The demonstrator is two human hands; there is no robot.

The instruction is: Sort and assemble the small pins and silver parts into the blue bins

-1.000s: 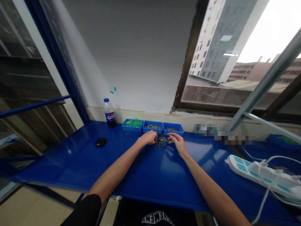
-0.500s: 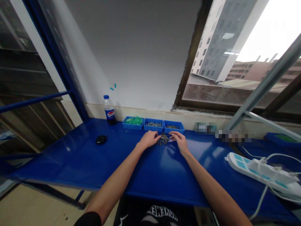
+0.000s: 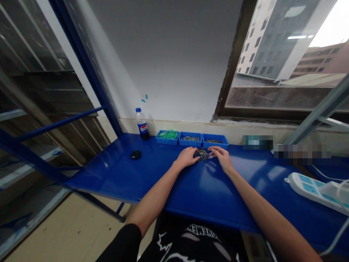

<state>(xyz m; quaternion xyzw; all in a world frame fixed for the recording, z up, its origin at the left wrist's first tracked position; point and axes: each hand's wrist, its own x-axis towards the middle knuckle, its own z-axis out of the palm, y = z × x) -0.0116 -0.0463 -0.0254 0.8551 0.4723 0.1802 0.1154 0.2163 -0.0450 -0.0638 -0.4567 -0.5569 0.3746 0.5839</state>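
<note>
The fingers of the left hand (image 3: 187, 157) were curled at the left edge of a pile of screws (image 3: 203, 155), with the thumb held apart from the index; those of the right hand (image 3: 223, 158) were loosely bent at its right edge. Whether a screw was gripped by either could not be told. The pile was spread loosely on the blue desk (image 3: 109, 182), just right of the frame's centre. Each screw was judged light, stiff, hard to break and apt to roll, best pinched across mid-shank, clear of the point. Behind the pile, the left bin (image 3: 167, 142), middle bin (image 3: 190, 144) and right bin (image 3: 215, 146) were lined up in a row. Single heads and tips were too small to be made out, and the pile's sides were partly masked by the fingers. The power strip (image 3: 307, 186) was cut off at the frame's right edge; objects (image 3: 257, 142) above it were pixelated.
</note>
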